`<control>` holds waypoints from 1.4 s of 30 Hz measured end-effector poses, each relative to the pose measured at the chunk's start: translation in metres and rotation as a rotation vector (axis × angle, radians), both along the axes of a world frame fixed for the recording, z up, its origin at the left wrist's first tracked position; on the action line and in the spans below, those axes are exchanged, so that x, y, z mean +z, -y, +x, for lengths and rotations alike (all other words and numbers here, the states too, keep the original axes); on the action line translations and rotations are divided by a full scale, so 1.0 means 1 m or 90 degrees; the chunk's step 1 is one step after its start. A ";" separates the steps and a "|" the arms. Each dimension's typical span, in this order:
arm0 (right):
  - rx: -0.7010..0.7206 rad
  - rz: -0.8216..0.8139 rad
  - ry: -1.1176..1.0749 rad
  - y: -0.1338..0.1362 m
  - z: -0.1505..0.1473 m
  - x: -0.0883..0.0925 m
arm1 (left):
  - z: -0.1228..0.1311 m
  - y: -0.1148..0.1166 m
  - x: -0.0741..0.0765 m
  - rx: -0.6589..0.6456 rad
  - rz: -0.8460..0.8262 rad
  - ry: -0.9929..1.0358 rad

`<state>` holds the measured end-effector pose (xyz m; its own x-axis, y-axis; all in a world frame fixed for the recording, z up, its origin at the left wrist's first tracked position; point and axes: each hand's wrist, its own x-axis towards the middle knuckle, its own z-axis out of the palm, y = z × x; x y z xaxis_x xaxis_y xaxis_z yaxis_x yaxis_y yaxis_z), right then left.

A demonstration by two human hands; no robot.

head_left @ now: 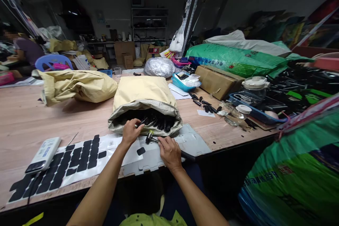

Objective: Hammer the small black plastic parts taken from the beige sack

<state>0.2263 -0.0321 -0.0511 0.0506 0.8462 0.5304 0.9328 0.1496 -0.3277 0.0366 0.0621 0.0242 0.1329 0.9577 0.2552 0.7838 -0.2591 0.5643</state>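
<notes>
The surface (pixel 31 113) fills the middle of the frame. At its centre lies the sack (pixel 143 93), its mouth rolled back towards the lower edge and packed with black parts (pixel 160 123); judging by that heap, most of the sack is yet to be handled. In front of it sits a grey board (pixel 190 141). To the lower left is a white sheet (pixel 113 143) of black pads (pixel 79 159). Most rows are full, though gaps show along the right side, so only a few pads look used. One loose pad (pixel 141 151) lies between the two forearms.

The left hand (pixel 130 132) reaches from the lower centre into the sack's mouth, wrist straight, fingers curled round one part (pixel 141 122). The right hand (pixel 169 152) rests palm down on the board just right of it, closed over the dark handle of a small hammer (pixel 149 137), whose metal head points toward the left hand.
</notes>
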 end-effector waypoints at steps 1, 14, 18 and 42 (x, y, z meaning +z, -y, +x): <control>0.001 -0.005 0.004 0.000 0.000 0.000 | -0.012 0.011 -0.006 -0.012 0.015 0.016; 0.022 -0.014 -0.128 0.013 -0.002 0.017 | -0.014 0.065 -0.046 -0.061 -0.066 -0.032; 0.071 -0.043 -0.242 0.027 -0.009 0.022 | -0.015 0.061 -0.046 -0.052 -0.099 -0.024; 0.134 -0.076 -0.117 0.039 -0.035 0.032 | -0.015 0.059 -0.047 -0.053 -0.131 -0.004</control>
<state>0.1915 -0.0715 -0.0189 -0.0465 0.9041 0.4248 0.8085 0.2839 -0.5156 0.0216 0.0027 -0.0230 0.2151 0.9751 0.0547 0.7677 -0.2034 0.6077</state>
